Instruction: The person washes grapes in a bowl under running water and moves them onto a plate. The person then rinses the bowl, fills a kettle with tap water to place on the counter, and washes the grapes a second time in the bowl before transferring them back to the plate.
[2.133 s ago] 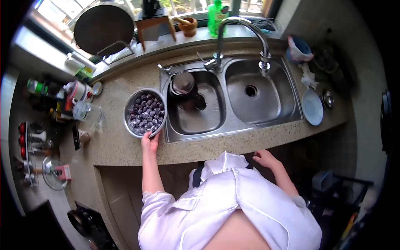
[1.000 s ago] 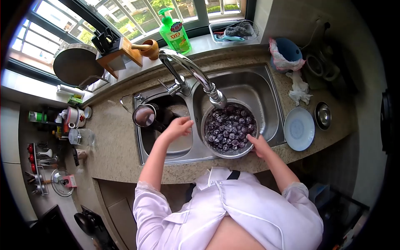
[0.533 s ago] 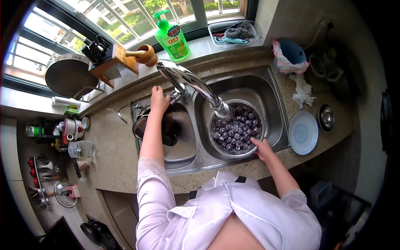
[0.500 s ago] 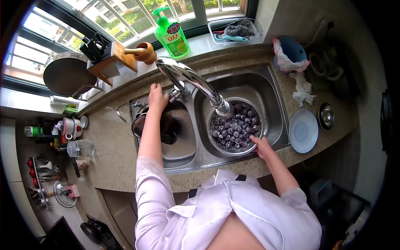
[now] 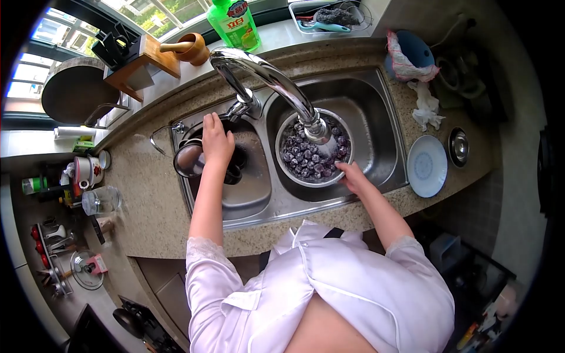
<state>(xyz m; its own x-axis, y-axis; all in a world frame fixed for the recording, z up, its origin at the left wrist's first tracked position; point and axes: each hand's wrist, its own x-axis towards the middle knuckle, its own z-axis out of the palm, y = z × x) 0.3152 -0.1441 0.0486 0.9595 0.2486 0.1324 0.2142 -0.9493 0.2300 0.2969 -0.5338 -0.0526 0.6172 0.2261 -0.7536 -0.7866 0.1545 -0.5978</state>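
A metal bowl (image 5: 352, 141) of round dark purple fruit (image 5: 306, 156), which look like grapes, is in the right basin under the chrome faucet (image 5: 276, 76). White water (image 5: 329, 148) pours from the spout onto the fruit. My right hand (image 5: 351, 175) grips the bowl's near right rim, thumb on the inner side. Over the left basin, my left hand (image 5: 217, 141) has its fingers stretched out beside the faucet lever (image 5: 231, 113) and holds nothing. Below that hand, dark cookware with a glass-like lid (image 5: 189, 160) sits in the left basin.
A pale blue plate (image 5: 427, 166) and a small metal bowl (image 5: 458, 147) are on the counter at right. Behind them stand a lined blue bin (image 5: 412, 56) and crumpled white tissue (image 5: 426, 106). Green soap bottle (image 5: 234, 25), wooden mortar (image 5: 194, 49) and knife block (image 5: 141, 62) line the sill.
Water now runs from the spout. My left hand has come off the faucet lever, fingers extended. The bowl has shifted slightly left and back under the spout, my right hand still on its rim.
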